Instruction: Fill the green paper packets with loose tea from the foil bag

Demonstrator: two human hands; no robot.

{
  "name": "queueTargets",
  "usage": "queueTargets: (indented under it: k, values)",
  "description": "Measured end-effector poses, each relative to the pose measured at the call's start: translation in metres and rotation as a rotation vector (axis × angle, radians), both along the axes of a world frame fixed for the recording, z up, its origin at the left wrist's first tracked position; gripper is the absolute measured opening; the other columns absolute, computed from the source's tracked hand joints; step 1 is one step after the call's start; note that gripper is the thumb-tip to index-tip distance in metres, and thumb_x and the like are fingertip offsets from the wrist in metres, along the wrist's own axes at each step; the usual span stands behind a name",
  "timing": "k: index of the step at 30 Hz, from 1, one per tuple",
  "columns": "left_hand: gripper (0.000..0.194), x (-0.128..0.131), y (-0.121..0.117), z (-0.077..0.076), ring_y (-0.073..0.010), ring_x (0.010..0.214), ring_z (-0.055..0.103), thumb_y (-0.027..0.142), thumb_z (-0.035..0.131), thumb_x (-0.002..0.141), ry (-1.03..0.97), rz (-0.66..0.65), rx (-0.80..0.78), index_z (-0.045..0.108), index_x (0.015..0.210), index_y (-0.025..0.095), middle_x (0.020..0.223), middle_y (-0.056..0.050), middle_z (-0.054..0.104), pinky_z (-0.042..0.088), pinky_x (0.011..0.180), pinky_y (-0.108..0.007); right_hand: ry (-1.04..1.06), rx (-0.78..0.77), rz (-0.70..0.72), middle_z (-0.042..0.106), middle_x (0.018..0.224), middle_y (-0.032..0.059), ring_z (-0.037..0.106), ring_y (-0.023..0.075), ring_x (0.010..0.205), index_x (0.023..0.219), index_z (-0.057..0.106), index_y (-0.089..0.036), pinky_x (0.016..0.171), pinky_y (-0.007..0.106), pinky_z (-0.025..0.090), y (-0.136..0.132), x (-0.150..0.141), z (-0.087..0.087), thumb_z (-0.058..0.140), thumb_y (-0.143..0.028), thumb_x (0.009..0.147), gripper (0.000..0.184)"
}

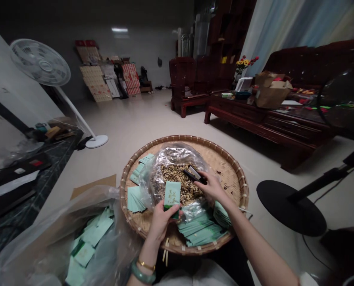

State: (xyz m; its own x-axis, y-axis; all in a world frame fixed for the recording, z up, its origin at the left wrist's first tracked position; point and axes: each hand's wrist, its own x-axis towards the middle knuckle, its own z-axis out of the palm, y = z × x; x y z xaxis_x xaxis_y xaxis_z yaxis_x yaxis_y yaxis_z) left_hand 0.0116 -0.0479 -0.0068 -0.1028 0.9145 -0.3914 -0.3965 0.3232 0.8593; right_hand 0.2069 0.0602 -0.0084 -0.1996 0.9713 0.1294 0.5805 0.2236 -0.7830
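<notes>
Two hands working over a bamboo tray

The left hand (pixel 162 221) pinched a thin green packet (pixel 172 197), light and stiffish, easiest held by its edges, above the bamboo tray (pixel 245 190); the right hand (pixel 213 187) held a small black tool (pixel 192 175) in a narrow grip over a plastic bag (pixel 172 155) of dried flakes (pixel 178 183).

A pale green jade bangle (pixel 143 272) and a thin gold bracelet (pixel 146 264) circle the person's left wrist (pixel 141 254). A white band (pixel 307 279) shows on the right arm (pixel 263 250); a pale top (pixel 195 275) and dark trousers (pixel 238 260) complete the outfit.
</notes>
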Motion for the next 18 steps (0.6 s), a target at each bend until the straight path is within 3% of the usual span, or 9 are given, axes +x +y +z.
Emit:
queueTargets:
  k: [3, 6, 12, 18]
  values:
    - [0.041, 0.002, 0.002, -0.001, -0.0135, 0.053, 0.062, 0.032, 0.082, 0.050, 0.059, -0.025, 0.030, 0.060, 0.078, 0.011, 0.068, -0.005, 0.068, 0.048, 0.047, -0.022, 0.240, -0.210, 0.185, 0.064, 0.112, 0.0095, 0.059, 0.0240, 0.098, 0.114, 0.061, -0.016, 0.087, 0.036, 0.044, -0.003, 0.008, 0.019, 0.065, -0.035, 0.073, 0.046]
    - [0.039, 0.007, 0.004, -0.004, -0.0138, 0.051, 0.061, 0.033, 0.081, 0.052, 0.128, -0.065, 0.039, 0.061, 0.077, 0.012, 0.063, -0.003, 0.067, 0.047, 0.045, -0.021, 0.258, -0.355, 0.316, 0.067, 0.104, 0.0080, 0.061, 0.0217, 0.087, 0.111, 0.064, -0.016, 0.076, 0.032, 0.048, -0.009, 0.008, 0.032, 0.070, -0.038, 0.069, 0.048]
    - [0.037, 0.012, 0.004, -0.006, -0.0135, 0.050, 0.061, 0.032, 0.081, 0.052, 0.169, -0.135, 0.072, 0.061, 0.077, 0.013, 0.060, -0.001, 0.065, 0.048, 0.046, -0.022, 0.263, -0.421, 0.372, 0.068, 0.082, 0.0038, 0.055, 0.0131, 0.062, 0.104, 0.067, -0.015, 0.048, 0.021, 0.039, -0.016, -0.009, 0.037, 0.068, -0.039, 0.068, 0.043]
    - [0.038, 0.007, 0.000, -0.002, -0.0148, 0.052, 0.063, 0.031, 0.080, 0.053, 0.189, -0.153, 0.047, 0.062, 0.080, 0.012, 0.065, -0.003, 0.068, 0.048, 0.046, -0.021, 0.270, -0.437, 0.355, 0.066, 0.074, 0.0020, 0.046, 0.0089, 0.049, 0.104, 0.068, -0.016, 0.042, 0.020, 0.033, -0.017, -0.014, 0.034, 0.066, -0.040, 0.070, 0.041]
